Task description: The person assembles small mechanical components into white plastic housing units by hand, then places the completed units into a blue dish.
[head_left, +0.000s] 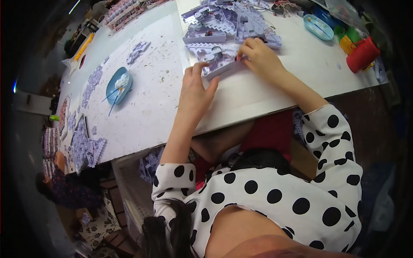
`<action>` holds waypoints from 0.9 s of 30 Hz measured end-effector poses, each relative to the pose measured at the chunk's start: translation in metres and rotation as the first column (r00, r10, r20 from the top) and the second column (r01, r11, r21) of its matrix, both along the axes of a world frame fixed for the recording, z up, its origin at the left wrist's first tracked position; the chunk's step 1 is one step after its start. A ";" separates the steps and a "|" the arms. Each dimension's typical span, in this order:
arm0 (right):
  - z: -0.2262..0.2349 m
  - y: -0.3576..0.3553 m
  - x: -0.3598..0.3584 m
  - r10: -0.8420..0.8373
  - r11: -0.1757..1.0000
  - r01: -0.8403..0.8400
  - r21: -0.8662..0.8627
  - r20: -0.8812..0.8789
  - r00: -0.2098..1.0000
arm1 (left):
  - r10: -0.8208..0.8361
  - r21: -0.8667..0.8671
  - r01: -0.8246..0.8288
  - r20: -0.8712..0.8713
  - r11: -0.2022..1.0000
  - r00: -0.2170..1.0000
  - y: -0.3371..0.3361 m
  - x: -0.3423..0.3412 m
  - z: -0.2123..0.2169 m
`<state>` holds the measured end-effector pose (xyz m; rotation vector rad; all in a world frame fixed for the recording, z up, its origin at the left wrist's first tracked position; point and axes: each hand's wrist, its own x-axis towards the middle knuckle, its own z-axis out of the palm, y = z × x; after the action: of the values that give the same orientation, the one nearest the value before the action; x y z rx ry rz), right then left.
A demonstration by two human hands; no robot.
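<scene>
I see the left hand [194,90] lying flat on the white worktop [258,92], fingers together, their tips pressed against the near end of a small purple-and-white printed card piece [219,65]; the right hand [260,58] comes in from the other side, fingers curled and pinching that same piece at its far end; the piece rests on the worktop between both hands, just below a heap of similar printed pieces [228,21]; a blue oval dish [118,85] sits well to the left; a red mug [362,54] stands far right.
</scene>
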<state>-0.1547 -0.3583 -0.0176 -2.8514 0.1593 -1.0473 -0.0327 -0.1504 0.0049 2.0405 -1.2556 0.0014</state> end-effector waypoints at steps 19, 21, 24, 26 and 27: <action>0.028 0.196 -0.028 0.320 0.879 -0.280 0.386 -0.043 0.946 | -0.187 -0.304 -0.412 -0.935 0.859 0.300 0.154 -0.049 -0.023; 0.030 0.205 -0.027 0.347 0.859 -0.313 0.404 -0.011 0.938 | -0.248 -0.379 -0.533 -0.920 0.757 0.302 0.144 -0.052 -0.023; 0.027 0.209 -0.025 0.459 0.783 -0.428 0.451 0.045 0.887 | -0.231 -0.441 -0.540 -0.881 0.716 0.413 0.139 -0.044 -0.030; 0.035 0.178 -0.025 0.272 0.868 -0.304 0.392 0.136 0.953 | -0.225 -0.426 -0.623 -0.899 0.656 0.376 0.146 -0.048 -0.023; 0.038 0.142 -0.020 0.083 0.948 -0.141 0.284 0.207 0.975 | -0.221 -0.428 -0.604 -0.895 0.672 0.388 0.146 -0.046 -0.027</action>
<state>-0.1750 -0.2166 0.0207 -2.4469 0.1247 -1.1582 -0.0788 -0.0048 -0.0218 1.0802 -0.1315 -0.4058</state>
